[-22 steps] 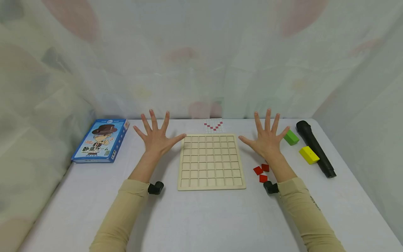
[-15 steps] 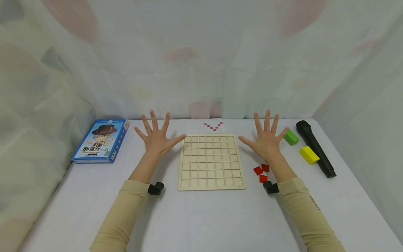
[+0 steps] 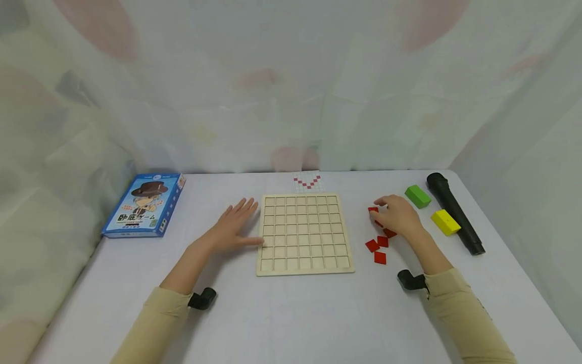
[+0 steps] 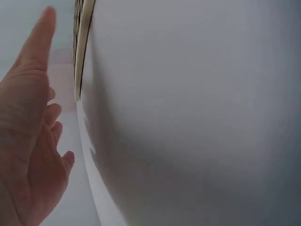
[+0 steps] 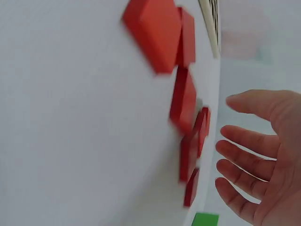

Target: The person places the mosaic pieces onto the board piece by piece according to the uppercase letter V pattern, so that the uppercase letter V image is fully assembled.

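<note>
Blue box [image 3: 143,205] bears "卧底"; hands [image 3: 234,227] [image 3: 396,216] near gridded board [image 3: 303,235], red tiles [image 3: 380,258].

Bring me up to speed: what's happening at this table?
A person's right hand is over the red square tiles, fingers apart and holding nothing visible. The left hand is spread at the left edge of the grid board. All red square tiles in view lie on the table to its right; a V-pattern card is behind it.

The pale square grid board [image 3: 303,234] looks like smooth, matt wood; the small red square tiles [image 3: 380,258] smooth and matt; the long black microphone [image 3: 456,213] like matt plastic.
</note>
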Motion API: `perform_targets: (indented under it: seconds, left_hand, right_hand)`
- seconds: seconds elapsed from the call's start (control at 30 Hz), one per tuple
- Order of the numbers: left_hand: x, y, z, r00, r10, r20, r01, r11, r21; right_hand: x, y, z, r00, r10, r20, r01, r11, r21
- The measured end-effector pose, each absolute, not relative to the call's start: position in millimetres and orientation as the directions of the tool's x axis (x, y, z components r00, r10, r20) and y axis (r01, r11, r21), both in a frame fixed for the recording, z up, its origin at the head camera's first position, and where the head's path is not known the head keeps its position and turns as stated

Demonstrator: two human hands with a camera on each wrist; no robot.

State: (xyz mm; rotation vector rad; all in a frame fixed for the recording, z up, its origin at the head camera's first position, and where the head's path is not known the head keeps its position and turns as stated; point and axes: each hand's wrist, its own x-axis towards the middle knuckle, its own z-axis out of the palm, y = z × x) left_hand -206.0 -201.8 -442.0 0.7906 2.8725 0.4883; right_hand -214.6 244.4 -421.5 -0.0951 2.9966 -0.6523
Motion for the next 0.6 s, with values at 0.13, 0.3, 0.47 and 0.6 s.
perform_targets:
  seconds: [0.13,0.3,0.47,0.6]
  left_hand:
    - [-188.1,-206.9,-446.3,-0.800,0.594,-0.080,0.535,0.768,0.353]
    - [-176.0,-205.9,-445.6,-0.761,0.644,-0.075,0.583,0.730,0.355]
    - [-172.2,-201.4,-444.2,-0.746,0.661,-0.087,0.595,0.719,0.359]
    - [-171.4,-200.5,-445.3,-0.741,0.666,-0.092,0.600,0.717,0.354]
  right_hand:
    - [-209.9,254.7,-423.1,-0.994,-0.081,-0.076,-0.039,0.895,-0.444]
    - [-211.3,255.2,-428.2,-0.993,-0.105,-0.060,-0.066,0.887,-0.458]
    - [-213.7,249.4,-431.9,-0.994,-0.093,-0.056,-0.057,0.887,-0.458]
    - [-215.0,246.8,-432.9,-0.995,-0.084,-0.056,-0.049,0.888,-0.457]
